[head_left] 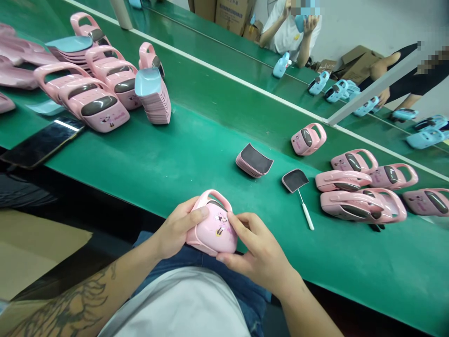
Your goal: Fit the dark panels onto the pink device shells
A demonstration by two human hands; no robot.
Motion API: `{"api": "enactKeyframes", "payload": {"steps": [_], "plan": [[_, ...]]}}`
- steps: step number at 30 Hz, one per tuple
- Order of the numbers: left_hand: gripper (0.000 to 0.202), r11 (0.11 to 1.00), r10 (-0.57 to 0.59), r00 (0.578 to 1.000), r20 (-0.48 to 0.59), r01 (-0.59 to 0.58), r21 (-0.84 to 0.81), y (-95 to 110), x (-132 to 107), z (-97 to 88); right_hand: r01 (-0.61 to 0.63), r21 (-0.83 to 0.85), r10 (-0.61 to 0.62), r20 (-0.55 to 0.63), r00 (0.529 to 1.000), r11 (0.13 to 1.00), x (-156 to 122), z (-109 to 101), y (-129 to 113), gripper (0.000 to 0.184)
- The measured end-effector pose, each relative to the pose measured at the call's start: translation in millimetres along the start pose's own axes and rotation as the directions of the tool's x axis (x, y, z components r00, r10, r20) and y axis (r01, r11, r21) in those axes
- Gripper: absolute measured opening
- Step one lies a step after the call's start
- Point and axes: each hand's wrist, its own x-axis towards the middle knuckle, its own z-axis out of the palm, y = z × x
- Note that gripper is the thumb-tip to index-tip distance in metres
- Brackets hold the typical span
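While the left hand (178, 228) clasps the case (211, 234), fingers curled, the right hand (262, 250) (fingers part-spread) holds its other side; even, gentle pressure seems advisable.

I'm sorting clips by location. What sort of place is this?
Probably a factory or assembly workshop: many matching pink cases sit on a long green workbench, near stacked curved panels, and cardboard boxes stand in the background.

From here I can read no text for certain. The carton (242, 21) at the back bears dark print (229, 9) too small for me, and on the held case (212, 229), pink marks (230, 230) beside the cartoon figure (220, 222) stay illegible.
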Motion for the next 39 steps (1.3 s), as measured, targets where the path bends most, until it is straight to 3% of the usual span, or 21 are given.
{"api": "enactKeyframes", "payload": {"steps": [4,8,12,19,33,36,39], "plan": [[0.055,1.0,-0.021,0.999,-0.028,0.022,0.015,-0.9,0.0,0.4,-0.04,0.001,0.04,0.0,0.999,0.999,-3.2,0.3,-1.6,0.08],[0.05,0.997,0.024,0.999,-0.044,-0.021,0.075,4.2,-0.1,5.1,-0.088,-0.058,0.088,-0.016,0.996,0.994,2.6,-1.6,-10.4,0.091],[0.049,0.979,0.036,0.996,-0.078,-0.019,0.202,13.6,-1.2,14.9,-0.032,-0.059,0.028,-0.067,0.997,0.998,15.9,-4.6,-21.3,0.104],[0.048,0.955,0.015,0.999,-0.042,-0.002,0.298,17.6,0.0,20.0,0.011,-0.01,-0.012,-0.092,0.996,1.0,23.4,-4.3,-22.4,0.076],[0.047,0.919,0.037,0.989,-0.141,0.022,0.395,18.7,3.7,18.4,-0.021,-0.077,0.014,-0.087,0.996,0.997,15.6,-3.7,-11.8,0.06],[0.052,0.927,0.053,0.991,-0.12,-0.004,0.376,20.1,3.4,15.5,0.028,-0.077,-0.038,-0.121,0.992,0.997,20.5,-7.2,-6.9,0.055],[0.051,0.964,0.065,0.992,-0.105,-0.035,0.264,24.2,4.5,14.6,0.122,-0.061,-0.132,-0.213,0.968,0.991,28.9,-10.5,-6.9,0.061]]}}
